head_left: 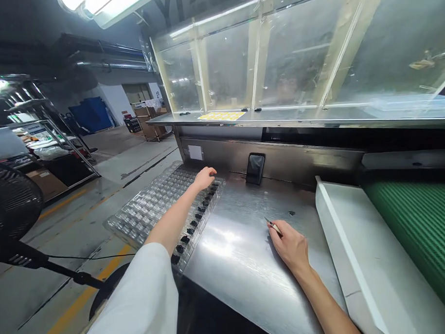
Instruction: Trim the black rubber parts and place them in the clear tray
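Observation:
My left hand [204, 178] reaches over the far right corner of a clear plastic tray [151, 203] with many pockets. Its fingers are pinched on a small black part [212, 174]. Several more black parts [194, 223] sit in the tray's right-hand column, while the pockets farther left look clear. Low over the steel table [243, 244], my right hand [290, 245] is closed round a slim pointed tool [274, 227] with a dark tip and pale handle; its exact kind is unclear. A small black piece [292, 213] lies on the table just beyond this hand.
A phone [255, 168] leans against the back panel. On the right stand a white trough [351, 250] and a green conveyor belt [414, 218]. The shelf [297, 116] above carries a yellow sticker sheet [221, 116]. A black fan [15, 203] stands at the left.

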Action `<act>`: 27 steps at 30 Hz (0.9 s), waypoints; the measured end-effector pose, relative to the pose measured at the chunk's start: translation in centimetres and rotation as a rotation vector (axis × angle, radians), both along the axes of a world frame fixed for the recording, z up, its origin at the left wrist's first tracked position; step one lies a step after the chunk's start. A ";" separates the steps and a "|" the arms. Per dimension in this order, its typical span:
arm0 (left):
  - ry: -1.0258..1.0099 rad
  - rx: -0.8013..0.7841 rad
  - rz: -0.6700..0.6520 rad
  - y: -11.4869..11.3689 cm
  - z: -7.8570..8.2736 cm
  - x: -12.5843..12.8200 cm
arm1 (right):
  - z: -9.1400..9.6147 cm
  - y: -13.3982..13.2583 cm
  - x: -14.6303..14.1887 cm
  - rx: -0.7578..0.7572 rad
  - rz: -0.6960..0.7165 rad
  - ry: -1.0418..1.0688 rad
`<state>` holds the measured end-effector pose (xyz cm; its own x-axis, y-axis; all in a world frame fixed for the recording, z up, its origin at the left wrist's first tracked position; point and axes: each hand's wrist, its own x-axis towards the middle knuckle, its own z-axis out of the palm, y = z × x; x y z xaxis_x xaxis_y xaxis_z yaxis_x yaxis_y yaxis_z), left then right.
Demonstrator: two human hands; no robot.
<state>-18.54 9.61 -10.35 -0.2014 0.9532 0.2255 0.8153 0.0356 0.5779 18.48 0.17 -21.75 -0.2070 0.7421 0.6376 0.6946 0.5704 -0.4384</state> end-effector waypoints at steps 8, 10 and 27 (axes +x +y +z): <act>-0.360 0.351 -0.036 -2.4 2.6 6.7 | 0.1 0.1 -0.7 -0.129 -0.073 -0.195; -0.599 0.474 -0.050 -2.9 2.2 9.9 | 1.2 -0.4 -0.8 -0.208 -0.100 -0.188; -0.769 0.278 -0.167 -9.5 -9.8 20.2 | 21.5 -16.8 12.5 0.642 0.028 -0.442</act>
